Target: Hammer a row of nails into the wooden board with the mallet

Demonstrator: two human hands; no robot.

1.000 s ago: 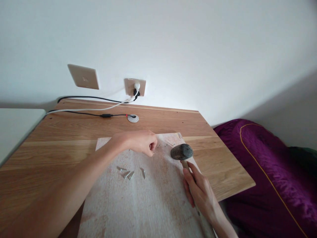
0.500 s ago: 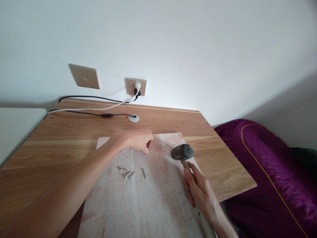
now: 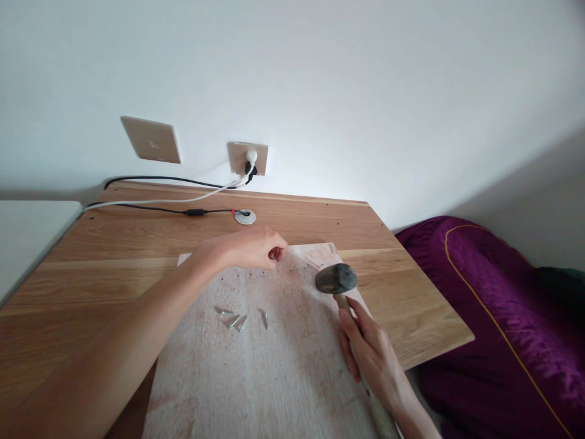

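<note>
My right hand grips the wooden handle of a hammer, whose dark head rests on a pale, worn board lying on the wooden desk. My left hand reaches across the far part of the board with fingers curled in a pinch; what it holds is too small to make out. Several loose nails lie on the board in front of that hand. A few nails stand driven into the board between my left hand and the hammer head.
A white cable and a black cable run along the desk's back edge to a wall socket. A round white disc lies by the cables. A purple bedcover fills the right; a white surface adjoins the left.
My left hand has lifted and drawn back toward the board's far edge, still pinched. The right hand and the hammer have stayed where they were.
</note>
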